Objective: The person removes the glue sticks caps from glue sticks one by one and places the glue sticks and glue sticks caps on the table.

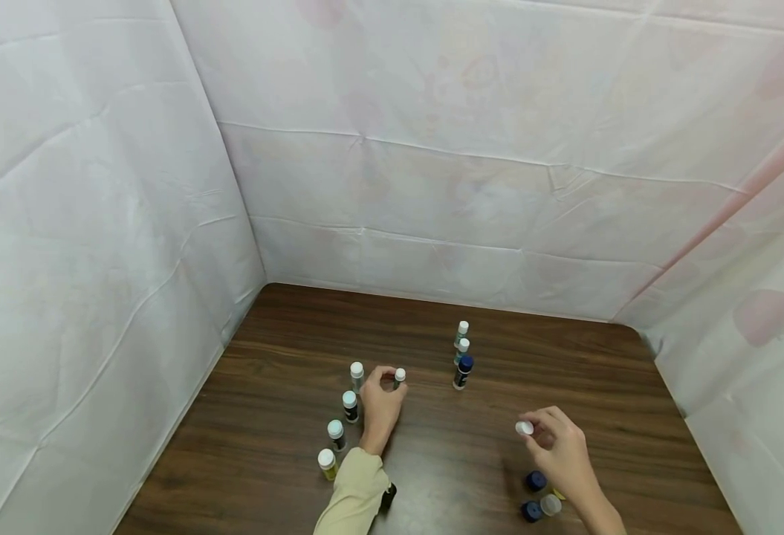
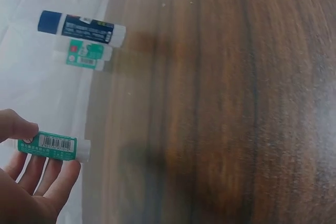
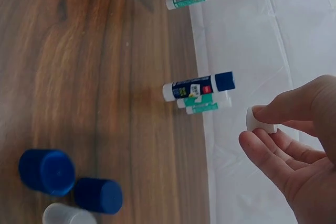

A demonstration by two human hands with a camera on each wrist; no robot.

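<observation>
My left hand [image 1: 381,405] grips a small green glue stick [image 2: 50,146] between thumb and fingers, its barcode label showing in the left wrist view. In the head view the stick is upright, its white top [image 1: 400,374] above the fingers. Off to the right, my right hand [image 1: 561,451] pinches a small white cap [image 3: 261,121] between thumb and fingertips, above the table. Beyond the hands, a dark blue glue stick [image 1: 462,373] stands in line with two green-labelled sticks [image 1: 462,351]. Below my right hand lie two blue caps [image 1: 535,481] and a whitish translucent cap [image 1: 551,505].
Left of my left hand, several white-capped bottles or sticks [image 1: 336,431] stand in a row, the nearest one yellowish [image 1: 328,464]. A bit of yellow [image 1: 558,493] shows beside my right wrist. White sheeting [image 1: 432,186] walls in the brown wooden table [image 1: 284,327].
</observation>
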